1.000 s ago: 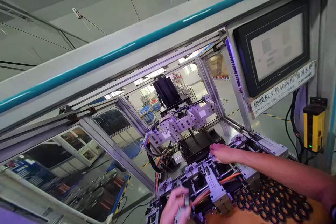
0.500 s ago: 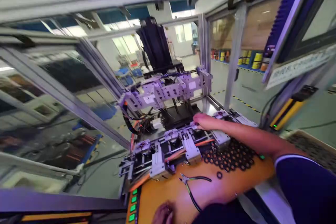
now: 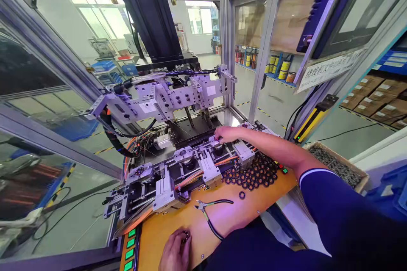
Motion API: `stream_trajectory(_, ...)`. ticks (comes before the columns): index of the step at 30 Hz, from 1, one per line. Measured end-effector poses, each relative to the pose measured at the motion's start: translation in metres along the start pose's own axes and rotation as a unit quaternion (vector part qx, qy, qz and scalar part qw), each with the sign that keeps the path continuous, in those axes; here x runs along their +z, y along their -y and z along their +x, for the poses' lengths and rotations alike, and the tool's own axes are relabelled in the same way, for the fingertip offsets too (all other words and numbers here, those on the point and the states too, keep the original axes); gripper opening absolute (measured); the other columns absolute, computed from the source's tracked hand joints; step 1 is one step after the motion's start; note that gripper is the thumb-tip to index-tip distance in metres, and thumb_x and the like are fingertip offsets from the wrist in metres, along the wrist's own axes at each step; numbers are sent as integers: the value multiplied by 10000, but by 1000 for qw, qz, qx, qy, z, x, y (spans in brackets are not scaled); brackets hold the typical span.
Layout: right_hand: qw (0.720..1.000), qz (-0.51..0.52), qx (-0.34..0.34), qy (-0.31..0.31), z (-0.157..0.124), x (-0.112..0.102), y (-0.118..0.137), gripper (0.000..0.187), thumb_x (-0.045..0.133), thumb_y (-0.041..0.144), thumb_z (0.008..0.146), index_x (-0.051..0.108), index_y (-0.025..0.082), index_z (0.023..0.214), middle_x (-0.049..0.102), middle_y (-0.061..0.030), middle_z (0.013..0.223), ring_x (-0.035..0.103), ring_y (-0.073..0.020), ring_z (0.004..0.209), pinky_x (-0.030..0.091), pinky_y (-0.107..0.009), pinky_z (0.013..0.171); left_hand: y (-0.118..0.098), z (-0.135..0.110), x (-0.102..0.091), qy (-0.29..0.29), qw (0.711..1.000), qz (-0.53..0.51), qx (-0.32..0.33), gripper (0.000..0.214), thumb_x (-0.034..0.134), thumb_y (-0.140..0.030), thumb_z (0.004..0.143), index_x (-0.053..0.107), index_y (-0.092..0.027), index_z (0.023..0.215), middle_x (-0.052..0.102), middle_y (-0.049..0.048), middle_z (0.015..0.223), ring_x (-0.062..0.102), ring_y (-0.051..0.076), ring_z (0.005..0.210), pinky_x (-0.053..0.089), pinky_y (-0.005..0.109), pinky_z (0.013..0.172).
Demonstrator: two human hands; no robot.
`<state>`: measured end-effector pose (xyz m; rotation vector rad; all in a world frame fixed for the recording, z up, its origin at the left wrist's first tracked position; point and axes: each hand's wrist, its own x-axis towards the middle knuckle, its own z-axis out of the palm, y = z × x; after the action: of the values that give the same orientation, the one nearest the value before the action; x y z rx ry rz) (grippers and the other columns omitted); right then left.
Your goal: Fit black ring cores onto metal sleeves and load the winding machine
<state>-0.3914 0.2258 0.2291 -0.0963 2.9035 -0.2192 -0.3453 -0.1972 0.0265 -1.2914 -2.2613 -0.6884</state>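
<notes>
My right hand (image 3: pixel 226 134) reaches into the winding machine and rests on a round fixture (image 3: pixel 217 145) on the front rail, fingers curled around something small there. My left hand (image 3: pixel 176 249) lies on the orange work surface (image 3: pixel 222 220) near its front edge, fingers pinched on a small dark ring (image 3: pixel 185 235). A pile of several black ring cores (image 3: pixel 254 171) lies on the orange surface just under my right forearm. One loose ring (image 3: pixel 242 195) sits apart from the pile. Small pliers (image 3: pixel 208 211) with black handles lie between my two hands.
A row of clamp stations (image 3: pixel 178 169) runs along the front of the machine, with a metal head assembly (image 3: pixel 165 97) above. Green buttons (image 3: pixel 130 245) line the panel's left edge. A box of dark parts (image 3: pixel 333 161) stands at the right. Glass guard panels enclose the machine.
The camera has tilted down and drawn back, showing the orange surface and pliers. My right hand stayed at the fixture; my left hand came back from the machine to the surface's front edge.
</notes>
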Motion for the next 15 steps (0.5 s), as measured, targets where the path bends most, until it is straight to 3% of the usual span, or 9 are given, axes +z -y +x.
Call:
stream_trajectory(3, 998, 47, 27, 20, -1, -18, -1, 290, 718, 227, 771, 718, 117, 1040, 703, -83, 1054, 639, -181, 907, 467, -257, 810, -8, 11, -1, -19, 999, 26, -8, 318, 395, -385, 978, 611, -195, 844, 688, 58, 871, 704, 174, 743, 597, 291, 658)
stream_trajectory(5, 996, 78, 15, -31, -10, -26, 13, 248, 696, 255, 801, 721, 104, 997, 683, -106, 1113, 631, -192, 955, 475, -290, 855, -13, 12, 1, -16, 999, 21, -21, 279, 407, -380, 976, 601, -202, 881, 687, 52, 894, 705, 175, 769, 598, 297, 673)
stream_trajectory(7, 988, 93, -60, -112, -25, -18, 45, 202, 629, 257, 858, 726, 106, 950, 657, -124, 1166, 607, -200, 1035, 466, -330, 933, -18, 10, 3, -16, 999, 10, -43, 237, 423, -368, 973, 587, -211, 905, 685, 44, 907, 703, 174, 798, 595, 299, 692)
stream_trajectory(9, 965, 82, -206, -144, -44, 13, 89, 193, 553, 201, 897, 727, 127, 936, 664, -108, 1122, 587, -181, 1065, 456, -325, 964, -22, 9, 0, -10, 998, -12, -60, 211, 430, -363, 973, 574, -216, 926, 684, 32, 896, 698, 163, 806, 589, 284, 707)
stream_trajectory(11, 927, 38, -365, -74, -59, 64, 135, 184, 551, 166, 884, 717, 147, 962, 678, -80, 1061, 586, -163, 1050, 470, -280, 919, -22, 14, -15, 3, 997, -40, -67, 214, 445, -394, 969, 564, -216, 953, 689, 26, 904, 696, 149, 818, 580, 256, 713)
stream_trajectory(12, 918, 6, -394, -37, -64, 94, 156, 163, 589, 170, 850, 714, 147, 951, 675, -79, 1053, 593, -167, 1009, 484, -273, 857, -19, 20, -27, 2, 996, -48, -69, 226, 461, -418, 962, 561, -216, 958, 691, 27, 917, 694, 142, 816, 572, 240, 704)
stream_trajectory(15, 941, -53, -334, 1, -63, 175, 196, 144, 639, 229, 805, 705, 162, 915, 671, -65, 991, 605, -194, 918, 495, -305, 714, 4, 58, -74, -51, 995, -8, -83, 236, 543, -436, 925, 572, -203, 939, 688, 38, 939, 672, 141, 783, 544, 236, 710)
